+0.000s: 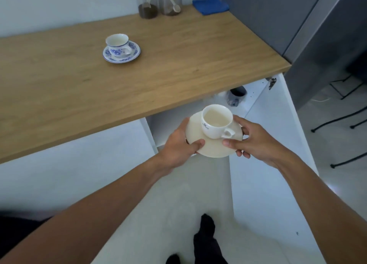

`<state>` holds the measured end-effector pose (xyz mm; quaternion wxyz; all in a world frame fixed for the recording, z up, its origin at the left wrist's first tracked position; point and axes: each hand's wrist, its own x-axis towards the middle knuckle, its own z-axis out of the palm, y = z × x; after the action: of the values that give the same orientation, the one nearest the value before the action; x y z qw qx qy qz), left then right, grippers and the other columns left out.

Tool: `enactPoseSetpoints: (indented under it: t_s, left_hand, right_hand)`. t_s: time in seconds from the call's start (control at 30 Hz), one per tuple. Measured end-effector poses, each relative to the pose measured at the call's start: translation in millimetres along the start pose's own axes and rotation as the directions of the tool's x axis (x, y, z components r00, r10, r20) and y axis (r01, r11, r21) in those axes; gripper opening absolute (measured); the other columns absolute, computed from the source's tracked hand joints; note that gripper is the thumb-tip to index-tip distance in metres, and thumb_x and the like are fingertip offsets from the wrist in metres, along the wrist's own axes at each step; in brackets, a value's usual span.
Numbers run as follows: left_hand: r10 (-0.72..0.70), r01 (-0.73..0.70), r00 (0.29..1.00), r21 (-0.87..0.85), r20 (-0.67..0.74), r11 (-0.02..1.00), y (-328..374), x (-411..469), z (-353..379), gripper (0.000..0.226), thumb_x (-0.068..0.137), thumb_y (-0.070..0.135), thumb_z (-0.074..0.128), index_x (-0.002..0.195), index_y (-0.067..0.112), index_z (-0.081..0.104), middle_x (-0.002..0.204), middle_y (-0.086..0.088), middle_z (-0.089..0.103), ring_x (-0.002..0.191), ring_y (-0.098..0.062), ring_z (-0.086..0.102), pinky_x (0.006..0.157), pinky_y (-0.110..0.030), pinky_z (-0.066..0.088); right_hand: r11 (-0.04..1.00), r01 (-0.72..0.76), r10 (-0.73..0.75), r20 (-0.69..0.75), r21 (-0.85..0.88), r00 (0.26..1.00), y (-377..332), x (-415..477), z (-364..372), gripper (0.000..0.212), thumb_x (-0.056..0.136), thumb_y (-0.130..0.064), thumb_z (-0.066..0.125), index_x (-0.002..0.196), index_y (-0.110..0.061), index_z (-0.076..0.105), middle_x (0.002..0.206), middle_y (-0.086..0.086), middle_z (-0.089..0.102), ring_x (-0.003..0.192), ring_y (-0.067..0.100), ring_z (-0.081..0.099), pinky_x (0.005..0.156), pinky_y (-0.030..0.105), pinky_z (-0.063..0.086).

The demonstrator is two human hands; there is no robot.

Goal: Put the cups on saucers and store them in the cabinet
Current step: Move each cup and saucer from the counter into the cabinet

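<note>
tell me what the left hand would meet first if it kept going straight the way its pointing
Probably nothing solid at first. The left hand, gripping the cream saucer with the white cup, points into the open cabinet below the countertop. The cabinet's white back wall likely comes first, though depth is unclear.

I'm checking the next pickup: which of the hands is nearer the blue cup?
Left. The left hand grips the cream saucer's left edge, closer to the blue cup; the right hand is farther right.

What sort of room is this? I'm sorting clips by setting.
Probably a home kitchen: a wooden countertop over an open white cabinet, glass jars with spoons, and a blue-patterned cup on its saucer.
</note>
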<state>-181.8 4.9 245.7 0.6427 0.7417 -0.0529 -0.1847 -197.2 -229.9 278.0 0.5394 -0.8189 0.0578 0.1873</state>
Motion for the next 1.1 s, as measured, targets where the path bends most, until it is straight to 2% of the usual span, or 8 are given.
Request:
enactPoseSetpoints:
  t_s: [0.23, 0.43, 0.57, 0.67, 0.83, 0.9, 0.97, 1.1]
  left_hand:
    - [-0.089, 0.089, 0.996, 0.061, -0.005, 0.994, -68, 35, 17, 0.077, 0.085, 0.024, 0.072, 0.148, 0.03, 0.029, 0.128, 0.001, 0.053, 0.095, -0.017, 0.067, 0.078, -0.034, 0.06]
    - [-0.102, 0.108, 0.992, 0.083, -0.077, 0.991, -147, 116, 17, 0.085, 0.083, 0.026, 0.076, 0.151, 0.032, 0.025, 0.129, 0.007, 0.05, 0.092, -0.005, 0.064, 0.078, -0.028, 0.058]
    - [-0.045, 0.059, 0.991, 0.11, -0.122, 0.992, -200, 185, 8, 0.087, 0.08, 0.028, 0.078, 0.15, 0.032, 0.027, 0.126, 0.009, 0.05, 0.084, 0.002, 0.062, 0.068, -0.018, 0.055]
    - [-0.001, 0.016, 0.99, 0.099, -0.142, 0.995, -234, 236, -2, 0.087, 0.078, 0.026, 0.08, 0.15, 0.025, 0.031, 0.129, 0.003, 0.053, 0.095, -0.004, 0.061, 0.072, -0.021, 0.055]
    - [0.066, -0.029, 0.991, 0.297, -0.114, 0.955, -272, 303, -16, 0.079, 0.081, 0.045, 0.073, 0.147, 0.028, 0.033, 0.128, 0.017, 0.045, 0.105, 0.002, 0.049, 0.074, -0.007, 0.036]
    - [0.074, -0.021, 0.989, 0.366, -0.13, 0.93, -283, 327, -21, 0.086, 0.081, 0.053, 0.069, 0.15, 0.026, 0.026, 0.145, 0.012, 0.038, 0.124, -0.005, 0.039, 0.093, -0.013, 0.032]
    - [0.083, 0.017, 0.98, 0.497, -0.179, 0.868, -289, 346, -28, 0.091, 0.079, 0.064, 0.064, 0.151, 0.028, 0.023, 0.157, 0.006, 0.028, 0.139, -0.016, 0.031, 0.114, -0.032, 0.025]
    - [0.12, 0.068, 0.968, 0.687, -0.222, 0.723, -287, 376, -35, 0.089, 0.076, 0.077, 0.05, 0.149, 0.032, 0.025, 0.157, 0.003, 0.03, 0.141, -0.026, 0.03, 0.114, -0.047, 0.022]
  right_hand:
    - [0.997, -0.06, 0.061, -0.025, 0.05, 0.998, 67, 39, 13, 0.084, 0.076, -0.024, 0.085, 0.146, -0.039, 0.041, 0.111, 0.008, 0.065, 0.055, 0.017, 0.057, 0.048, 0.024, 0.043]
    - [0.996, -0.038, 0.046, -0.088, 0.086, 0.995, 140, 133, 25, 0.093, 0.074, -0.025, 0.087, 0.15, -0.038, 0.034, 0.111, 0.002, 0.064, 0.054, 0.016, 0.056, 0.049, 0.024, 0.046]
    - [0.996, 0.052, -0.044, -0.106, 0.074, 0.993, 182, 212, 28, 0.08, 0.072, -0.028, 0.087, 0.138, -0.046, 0.045, 0.1, 0.006, 0.07, 0.053, 0.012, 0.055, 0.05, 0.026, 0.046]
    - [0.993, 0.106, -0.101, -0.104, 0.046, 0.989, 204, 269, 26, 0.07, 0.073, -0.027, 0.087, 0.124, -0.052, 0.045, 0.097, 0.005, 0.073, 0.055, 0.01, 0.056, 0.051, 0.024, 0.046]
    - [0.989, 0.151, -0.15, -0.113, 0.005, 0.982, 228, 352, 22, 0.072, 0.072, -0.021, 0.088, 0.136, -0.02, 0.054, 0.088, 0.005, 0.073, 0.06, 0.013, 0.053, 0.052, 0.026, 0.046]
    - [0.986, 0.165, -0.165, -0.151, -0.013, 0.975, 234, 377, 21, 0.081, 0.071, -0.021, 0.089, 0.141, -0.013, 0.049, 0.082, 0.002, 0.07, 0.056, 0.012, 0.053, 0.052, 0.025, 0.047]
    - [0.986, 0.166, -0.166, -0.178, -0.01, 0.97, 236, 400, 20, 0.088, 0.07, -0.02, 0.09, 0.145, -0.008, 0.044, 0.082, 0.005, 0.069, 0.051, 0.01, 0.052, 0.051, 0.024, 0.048]
    - [0.985, 0.172, -0.166, -0.226, 0.007, 0.96, 237, 435, 17, 0.096, 0.064, -0.022, 0.093, 0.145, -0.005, 0.045, 0.095, 0.006, 0.069, 0.05, 0.007, 0.055, 0.052, 0.02, 0.05]
